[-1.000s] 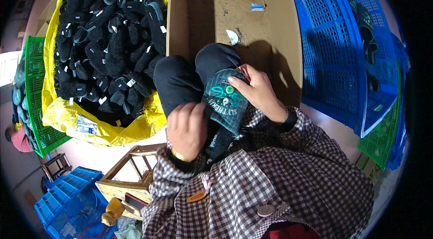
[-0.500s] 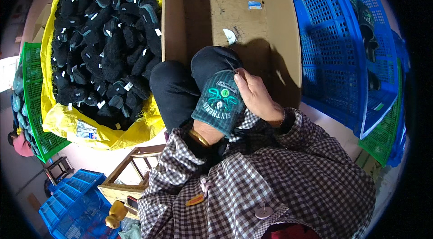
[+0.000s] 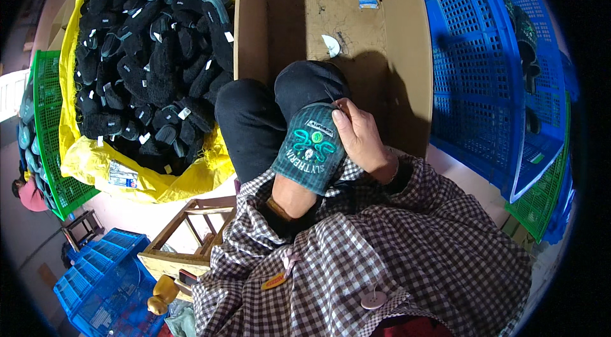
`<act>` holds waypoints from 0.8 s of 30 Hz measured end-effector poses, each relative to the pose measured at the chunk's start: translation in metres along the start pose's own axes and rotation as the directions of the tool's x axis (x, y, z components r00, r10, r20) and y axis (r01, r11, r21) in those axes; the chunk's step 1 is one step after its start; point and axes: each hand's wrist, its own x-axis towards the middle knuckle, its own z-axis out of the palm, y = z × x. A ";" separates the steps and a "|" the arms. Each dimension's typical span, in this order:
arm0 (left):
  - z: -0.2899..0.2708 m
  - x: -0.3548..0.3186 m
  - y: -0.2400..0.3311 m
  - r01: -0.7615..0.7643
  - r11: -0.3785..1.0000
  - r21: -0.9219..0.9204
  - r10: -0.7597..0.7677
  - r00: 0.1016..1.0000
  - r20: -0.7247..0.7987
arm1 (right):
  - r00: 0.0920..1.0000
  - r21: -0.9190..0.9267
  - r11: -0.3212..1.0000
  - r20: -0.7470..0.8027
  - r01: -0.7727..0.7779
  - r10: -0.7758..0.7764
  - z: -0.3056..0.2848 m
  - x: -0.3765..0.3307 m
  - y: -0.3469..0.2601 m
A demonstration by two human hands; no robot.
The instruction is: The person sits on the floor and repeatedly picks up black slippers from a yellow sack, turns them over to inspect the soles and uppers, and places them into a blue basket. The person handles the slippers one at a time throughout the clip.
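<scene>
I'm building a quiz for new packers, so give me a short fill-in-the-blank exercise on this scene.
1. The left hand is pushed inside a teal ____, so only its wrist shows.
2. The right hand rests on the slipper at its ____ end.
3. The pile of dark slippers lies on a ____ sack.
4. The cardboard box stands beside a ____ plastic crate.

Missing words: slipper; toe; yellow; blue

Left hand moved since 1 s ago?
Yes. The left hand went from bare on the knee into the teal slipper, shifting slightly toward the cardboard box.
</scene>
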 end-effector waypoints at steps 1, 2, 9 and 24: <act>0.000 0.005 0.000 -0.012 1.000 -0.017 0.012 1.000 -0.016 | 1.000 0.008 1.000 0.010 0.010 -0.010 -0.001 0.002 0.000; -0.002 0.010 0.002 -0.024 0.999 -0.034 0.023 0.999 -0.032 | 1.000 0.015 1.000 0.020 0.019 -0.019 -0.002 0.004 0.001; -0.006 0.023 -0.003 -0.069 0.996 0.050 0.070 0.997 -0.021 | 0.998 -0.017 0.999 0.045 0.042 -0.041 0.001 0.004 0.005; 0.010 -0.017 0.001 0.125 0.985 -0.117 -0.135 0.987 -0.084 | 0.998 -0.024 0.999 -0.054 0.023 -0.024 0.005 -0.005 0.007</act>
